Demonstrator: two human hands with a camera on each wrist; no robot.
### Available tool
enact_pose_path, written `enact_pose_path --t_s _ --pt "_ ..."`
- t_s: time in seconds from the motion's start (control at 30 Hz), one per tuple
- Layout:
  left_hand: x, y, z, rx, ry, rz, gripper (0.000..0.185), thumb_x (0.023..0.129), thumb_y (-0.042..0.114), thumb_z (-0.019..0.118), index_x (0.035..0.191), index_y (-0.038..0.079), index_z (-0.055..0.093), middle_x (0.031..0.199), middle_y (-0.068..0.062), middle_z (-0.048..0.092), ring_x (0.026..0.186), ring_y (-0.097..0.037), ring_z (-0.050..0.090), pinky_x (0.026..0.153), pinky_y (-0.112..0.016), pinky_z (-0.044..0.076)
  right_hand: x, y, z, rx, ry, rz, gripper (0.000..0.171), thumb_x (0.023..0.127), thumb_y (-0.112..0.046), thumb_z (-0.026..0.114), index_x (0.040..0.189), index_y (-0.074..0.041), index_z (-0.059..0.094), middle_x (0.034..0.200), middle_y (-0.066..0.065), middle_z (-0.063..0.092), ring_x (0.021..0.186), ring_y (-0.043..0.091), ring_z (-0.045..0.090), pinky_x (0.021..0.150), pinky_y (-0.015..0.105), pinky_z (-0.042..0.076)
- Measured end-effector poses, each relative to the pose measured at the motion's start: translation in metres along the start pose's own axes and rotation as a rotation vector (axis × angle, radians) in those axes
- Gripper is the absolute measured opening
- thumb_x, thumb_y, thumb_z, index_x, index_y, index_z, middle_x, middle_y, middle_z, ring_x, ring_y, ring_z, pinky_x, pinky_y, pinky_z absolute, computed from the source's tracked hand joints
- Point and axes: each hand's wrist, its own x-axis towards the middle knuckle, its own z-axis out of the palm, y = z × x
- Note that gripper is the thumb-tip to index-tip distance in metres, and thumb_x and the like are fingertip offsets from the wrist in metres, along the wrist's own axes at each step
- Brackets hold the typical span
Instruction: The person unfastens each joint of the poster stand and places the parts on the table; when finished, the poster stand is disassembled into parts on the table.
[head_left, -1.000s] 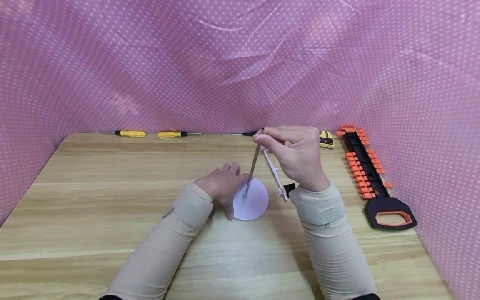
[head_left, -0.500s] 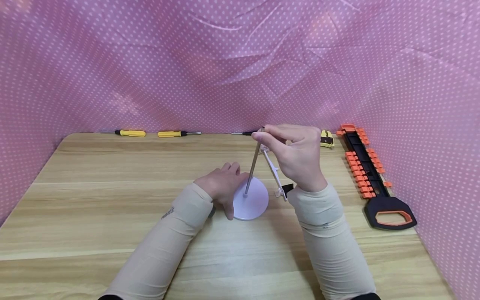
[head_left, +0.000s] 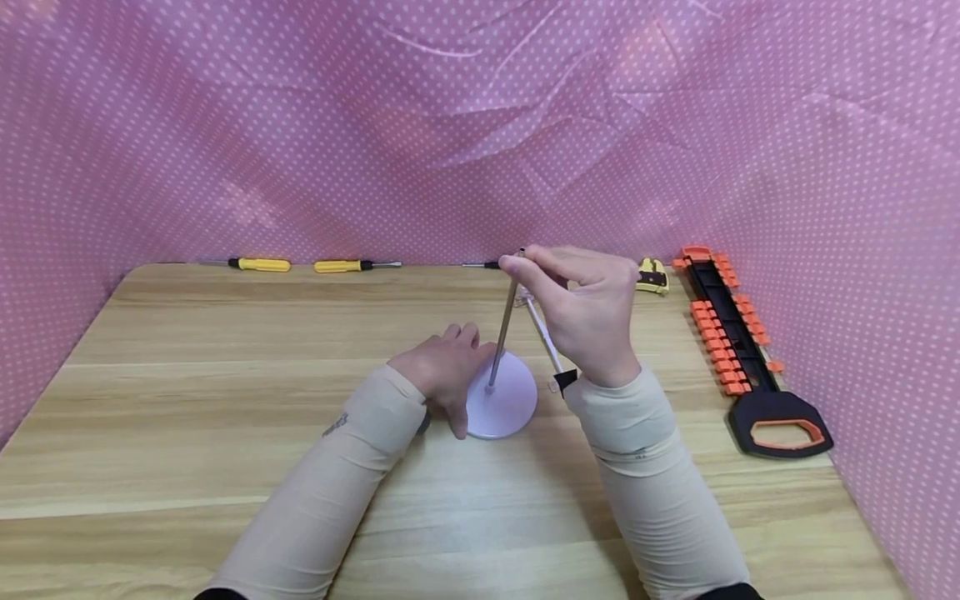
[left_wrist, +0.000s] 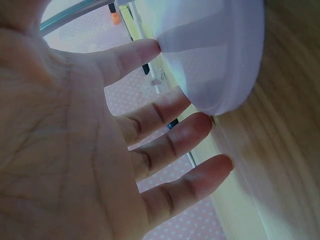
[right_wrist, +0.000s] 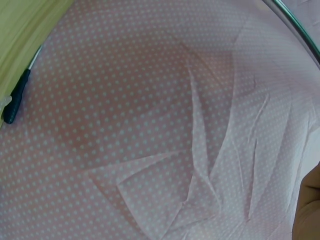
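Observation:
A white round base (head_left: 513, 404) lies flat on the wooden table, and a slim metal rod (head_left: 503, 333) rises at a slant from the small collar in its middle. At the base's left and far rim rests my left hand (head_left: 447, 371), thumb and index spread along the edge. In the left wrist view its fingers are fairly straight, with the index fingertip (left_wrist: 156, 46) touching the base. My right hand (head_left: 588, 304) pinches the rod's upper end between thumb and index. The right wrist view shows the rod (right_wrist: 296, 26) at top right, with little of the hand.
A thin white bar (head_left: 542, 329) with clear clips lies right of the base, a black piece (head_left: 566, 381) by its near end. Two yellow-handled screwdrivers (head_left: 262, 265) line the back edge. A yellow-and-black tool (head_left: 652, 277) and an orange-and-black rack (head_left: 731, 333) are at right.
My right hand and forearm have shifted slightly left, and the top of the rod has moved left with them. The left hand and the base have stayed in place.

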Motion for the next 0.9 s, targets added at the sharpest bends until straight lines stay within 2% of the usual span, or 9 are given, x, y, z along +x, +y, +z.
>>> enact_pose_path --t_s 0.4,0.73,0.9 --pt "0.0010 0.0029 0.0007 -0.005 -0.009 -0.032 0.121 0.055 0.037 0.108 0.158 0.020 0.046 0.129 -0.007 0.045 0.117 -0.023 0.042 0.103 -0.040 0.049 -0.0016 -0.0011 0.0008 -0.009 0.020 -0.013 0.010 0.083 0.002 0.088 0.088 0.008 0.082 0.086 0.021 0.079 0.080 0.013 0.079 0.072 0.023 0.062" --pt "-0.0003 0.0041 0.0017 -0.011 -0.002 -0.048 0.122 0.053 0.034 0.108 0.157 0.021 0.046 0.131 -0.007 0.044 0.118 -0.024 0.043 0.102 -0.040 0.050 -0.0033 -0.0042 0.0053 -0.024 0.085 0.005 0.008 0.082 0.005 0.087 0.087 0.008 0.082 0.085 0.023 0.078 0.075 0.002 0.074 0.066 0.018 0.056" --pt "-0.0005 0.0053 0.0019 -0.006 0.000 -0.051 0.123 0.053 0.034 0.108 0.158 0.022 0.046 0.134 -0.008 0.044 0.120 -0.024 0.042 0.103 -0.041 0.050 -0.0054 -0.0043 0.0083 -0.004 0.131 0.016 0.005 0.084 0.006 0.085 0.087 0.008 0.082 0.083 0.024 0.078 0.069 0.002 0.070 0.063 0.017 0.052"
